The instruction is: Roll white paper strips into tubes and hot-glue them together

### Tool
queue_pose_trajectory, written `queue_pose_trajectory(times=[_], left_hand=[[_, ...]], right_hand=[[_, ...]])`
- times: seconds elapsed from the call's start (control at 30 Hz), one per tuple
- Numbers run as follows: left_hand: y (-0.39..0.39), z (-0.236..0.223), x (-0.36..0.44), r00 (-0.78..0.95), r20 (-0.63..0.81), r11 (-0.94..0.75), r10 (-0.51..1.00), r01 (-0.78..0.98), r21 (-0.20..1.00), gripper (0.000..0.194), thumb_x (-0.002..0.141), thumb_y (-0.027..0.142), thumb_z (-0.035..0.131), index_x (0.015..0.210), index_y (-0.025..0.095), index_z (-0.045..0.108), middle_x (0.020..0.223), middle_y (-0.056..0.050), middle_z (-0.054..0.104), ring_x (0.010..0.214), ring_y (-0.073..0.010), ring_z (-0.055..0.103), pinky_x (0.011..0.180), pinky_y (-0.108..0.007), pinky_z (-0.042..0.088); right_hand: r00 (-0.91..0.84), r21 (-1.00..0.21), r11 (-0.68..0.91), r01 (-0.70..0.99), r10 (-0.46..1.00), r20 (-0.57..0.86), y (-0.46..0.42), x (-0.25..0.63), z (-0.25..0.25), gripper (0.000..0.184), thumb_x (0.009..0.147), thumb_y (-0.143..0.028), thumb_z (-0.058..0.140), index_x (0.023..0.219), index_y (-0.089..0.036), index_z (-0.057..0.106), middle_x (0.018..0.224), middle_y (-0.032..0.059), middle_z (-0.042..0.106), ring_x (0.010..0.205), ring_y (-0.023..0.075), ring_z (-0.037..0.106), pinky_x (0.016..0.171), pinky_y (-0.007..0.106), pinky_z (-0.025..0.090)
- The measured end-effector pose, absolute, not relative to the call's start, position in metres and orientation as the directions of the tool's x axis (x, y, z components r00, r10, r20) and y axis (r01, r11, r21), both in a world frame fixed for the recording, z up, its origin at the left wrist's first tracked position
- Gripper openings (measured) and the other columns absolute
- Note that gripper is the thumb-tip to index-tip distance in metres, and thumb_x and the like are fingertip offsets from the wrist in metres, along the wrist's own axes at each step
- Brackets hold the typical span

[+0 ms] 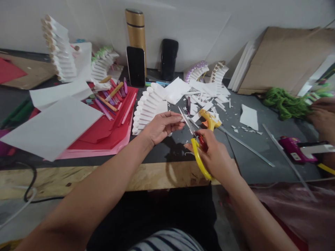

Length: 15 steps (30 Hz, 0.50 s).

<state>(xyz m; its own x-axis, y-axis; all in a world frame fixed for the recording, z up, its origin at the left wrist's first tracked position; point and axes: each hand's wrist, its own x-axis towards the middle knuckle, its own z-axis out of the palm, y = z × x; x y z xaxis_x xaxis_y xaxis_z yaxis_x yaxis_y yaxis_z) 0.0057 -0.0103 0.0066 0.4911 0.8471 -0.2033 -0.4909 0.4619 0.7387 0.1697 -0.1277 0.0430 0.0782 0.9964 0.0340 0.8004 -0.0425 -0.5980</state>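
My left hand [166,126] is closed, with a small white piece [182,119] pinched between thumb and fingertips; it looks like paper or foam board. My right hand [214,153] grips scissors [201,162] with a yellow handle and some red by the fingers. The blades stand slightly apart, right beside the white piece; whether they touch it I cannot tell. Behind my left hand lies a white fan-shaped strip with rounded ends [148,104]. A yellow glue gun [213,120] rests just beyond my right hand, a clear glue stick trailing to its right.
White scraps [200,99] litter the table's middle. Red sheets [90,136] with rolled paper sticks and white boards [56,127] lie left. At the back stand a phone [135,66] and gold flask [136,29]. Rightward are green yarn [284,103], a purple glue gun [294,149] and another person's hand [324,115].
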Motion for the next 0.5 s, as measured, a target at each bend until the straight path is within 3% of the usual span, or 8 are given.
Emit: queue_pose_trajectory(times=[0.2, 0.37, 0.43, 0.5], left_hand=[[-0.011, 0.008, 0.005, 0.491, -0.220, 0.474, 0.843, -0.483, 0.737, 0.007, 0.079, 0.002, 0.072, 0.081, 0.008, 0.069, 0.070, -0.004, 0.071, 0.062, -0.0101, 0.069, 0.068, -0.022, 0.058], [-0.013, 0.009, 0.004, 0.516, -0.183, 0.471, 0.836, -0.507, 0.721, 0.008, 0.079, 0.003, 0.070, 0.081, 0.011, 0.068, 0.073, -0.005, 0.074, 0.065, -0.0121, 0.072, 0.068, -0.022, 0.059], [-0.012, 0.009, 0.003, 0.532, -0.137, 0.455, 0.835, -0.528, 0.717, 0.010, 0.077, 0.002, 0.071, 0.082, 0.011, 0.068, 0.075, -0.006, 0.075, 0.068, -0.0131, 0.073, 0.070, -0.023, 0.060], [-0.011, 0.009, 0.001, 0.540, -0.092, 0.430, 0.836, -0.543, 0.721, 0.013, 0.074, 0.003, 0.074, 0.084, 0.011, 0.069, 0.079, -0.005, 0.075, 0.070, -0.0130, 0.073, 0.072, -0.024, 0.060]], right_hand=[[0.105, -0.677, -0.080, 0.732, 0.994, -0.003, -0.128, 0.172, 0.032, 0.041, 0.084, -0.055, 0.066, 0.105, -0.024, 0.051, 0.067, -0.0042, 0.055, 0.057, 0.0150, 0.051, 0.058, 0.028, 0.041], [0.139, -0.910, -0.163, 0.382, 0.983, -0.118, -0.122, 0.176, 0.032, 0.048, 0.080, -0.062, 0.071, 0.103, -0.025, 0.051, 0.062, -0.0087, 0.046, 0.045, 0.0080, 0.041, 0.046, 0.022, 0.035], [0.145, -0.938, -0.201, 0.282, 0.976, -0.165, -0.114, 0.177, 0.038, 0.051, 0.077, -0.064, 0.073, 0.101, -0.026, 0.049, 0.059, -0.0100, 0.044, 0.039, 0.0069, 0.037, 0.040, 0.021, 0.030], [0.125, -0.923, -0.235, 0.306, 0.971, -0.206, -0.105, 0.177, 0.043, 0.053, 0.077, -0.066, 0.072, 0.102, -0.026, 0.049, 0.061, -0.0062, 0.053, 0.041, 0.0109, 0.047, 0.039, 0.023, 0.034]])
